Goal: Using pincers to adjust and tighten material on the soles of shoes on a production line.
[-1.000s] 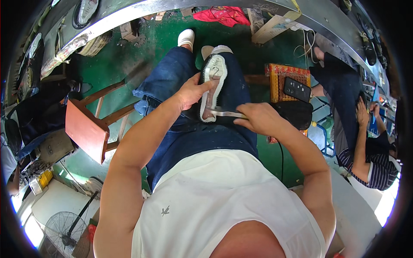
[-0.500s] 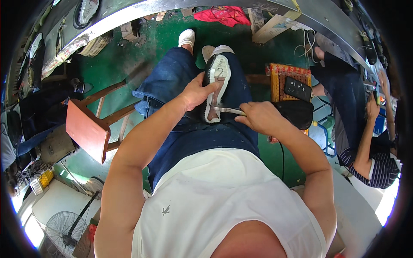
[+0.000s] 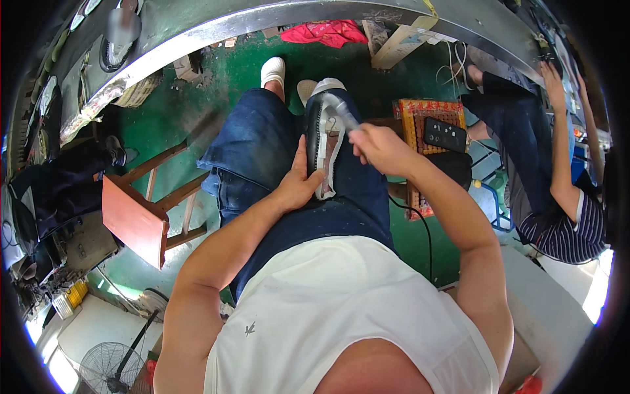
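Observation:
Across my right thigh lies a shoe (image 3: 331,141), bottom side up, with a pale rim around a brownish middle and a dark, stitched-looking edge. My left hand (image 3: 296,187) holds its near part, the thumb on the underside and the fingers along the left edge. In my closed right hand (image 3: 384,151) is a silver metal tool (image 3: 348,118) with a bent head. The head is over the far half of the shoe, smeared by motion; I cannot tell whether it touches.
Ahead runs a metal-edged bench (image 3: 262,25) with shoes on its left. A beaded-topped stool (image 3: 415,121) at right carries a black phone-like device (image 3: 445,133) and a black pouch (image 3: 453,167). Left stands a reddish wooden stool (image 3: 134,220). A person in a striped shirt (image 3: 567,230) sits right.
My right hand has moved away from me and left, carrying the tool from the shoe's near end to its far half. My left hand has slid down to the near part.

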